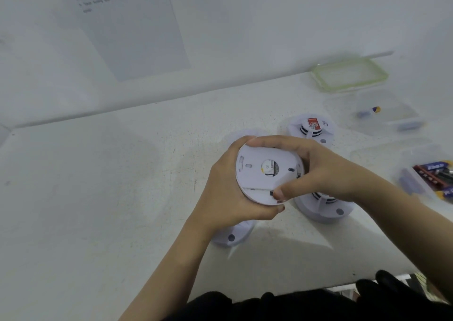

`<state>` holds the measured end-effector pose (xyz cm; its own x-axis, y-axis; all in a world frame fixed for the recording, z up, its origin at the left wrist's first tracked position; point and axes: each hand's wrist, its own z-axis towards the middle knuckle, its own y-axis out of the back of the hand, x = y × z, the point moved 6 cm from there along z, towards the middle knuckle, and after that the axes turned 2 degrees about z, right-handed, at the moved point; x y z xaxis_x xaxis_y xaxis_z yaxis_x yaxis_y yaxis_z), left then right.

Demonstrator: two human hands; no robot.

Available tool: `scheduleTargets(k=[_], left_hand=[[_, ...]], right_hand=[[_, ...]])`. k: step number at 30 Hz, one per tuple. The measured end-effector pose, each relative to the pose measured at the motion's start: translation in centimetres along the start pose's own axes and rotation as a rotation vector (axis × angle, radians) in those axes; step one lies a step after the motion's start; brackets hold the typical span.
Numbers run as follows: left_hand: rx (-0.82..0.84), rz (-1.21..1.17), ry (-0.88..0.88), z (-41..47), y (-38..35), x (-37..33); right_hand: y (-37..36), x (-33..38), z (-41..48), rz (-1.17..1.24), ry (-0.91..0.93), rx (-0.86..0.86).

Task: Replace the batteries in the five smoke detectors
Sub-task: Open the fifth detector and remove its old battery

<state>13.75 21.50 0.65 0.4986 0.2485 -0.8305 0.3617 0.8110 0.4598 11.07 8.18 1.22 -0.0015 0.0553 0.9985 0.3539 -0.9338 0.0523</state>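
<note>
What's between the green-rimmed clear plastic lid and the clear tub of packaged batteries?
Head view: a clear plastic box holding one loose purple-and-yellow battery, between the green-rimmed lid and the battery-pack tub.

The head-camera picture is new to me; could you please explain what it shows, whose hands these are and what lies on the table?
There is no machine: one camera worn on the person's head looks down at their two bare hands. The left hand and right hand both grip a round white smoke detector, its back facing the camera, fingers curled round its rim. On the white table lie more detectors, one with a red label, a green-rimmed lid, and clear boxes, one holding battery packs. A printed sheet is on the wall.
</note>
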Motion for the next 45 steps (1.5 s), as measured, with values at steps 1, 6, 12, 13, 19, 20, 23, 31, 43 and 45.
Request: scheduleTargets(k=[1,6,12,13,19,20,23,31,43,45], left_hand=[[0.003,0.000,-0.005,0.0,0.0,0.0],[0.032,-0.019,0.013,-0.2,-0.4,0.3],[0.017,-0.012,0.007,-0.2,-0.2,0.2],[0.014,-0.014,0.010,-0.2,-0.2,0.3],[0.037,-0.012,0.024,-0.1,0.2,0.4],[0.039,-0.006,0.028,-0.1,0.3,0.4],[0.028,0.041,0.036,0.1,0.7,0.3],[0.069,0.098,0.055,-0.1,0.6,1.2],[0.080,0.118,-0.020,0.0,0.2,0.7],[0.081,0.112,-0.024,-0.1,0.3,0.7]], right_hand=[[0.0,-0.2,0.0,0.002,-0.005,0.002],[0.0,-0.6,0.1,-0.013,-0.044,0.047],[0.2,-0.4,0.3,-0.091,-0.069,0.088],[0.1,-0.3,0.3,-0.103,-0.067,0.090],[0.0,0.0,0.3,-0.204,-0.048,0.109],[0.2,0.1,0.3,-0.278,-0.030,0.090],[0.9,0.6,0.3,-0.544,0.018,-0.030],[0.4,1.9,0.0,-0.955,0.100,-0.081],[-0.8,2.0,0.0,-0.906,0.077,-0.007],[-0.9,2.0,0.1,-0.884,0.077,0.012]])
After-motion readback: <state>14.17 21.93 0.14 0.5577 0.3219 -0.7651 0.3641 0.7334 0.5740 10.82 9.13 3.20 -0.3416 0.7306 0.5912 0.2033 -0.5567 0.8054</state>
